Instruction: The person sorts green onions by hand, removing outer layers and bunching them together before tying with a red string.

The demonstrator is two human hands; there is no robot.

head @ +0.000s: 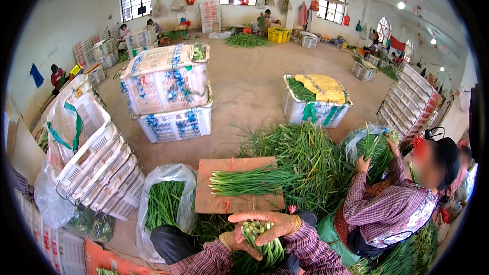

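Observation:
A bunch of green-stalked vegetables (263, 233), possibly scallions, lies between my two hands in front of my lap, its pale cut ends bundled towards me and the board. My left hand (238, 240) cups the bunch from the left and below. From the right, my right hand (280, 224) wraps over it with fingers spread across; a glove cuff seems to show at the wrist. Just beyond them is a brown board (240, 208). On that board lies a row of similar stalks (244, 181), white ends to the left, with red ties (228, 200) beneath.
Loose greens (305, 149) heap beyond the board's right side. A plastic bag of greens (164, 202) stands left, beside stacked white crates (103, 168). At right a co-worker (389, 210) handles stalks. Filled crates (172, 122) and a yellow-covered crate (317, 110) stand ahead.

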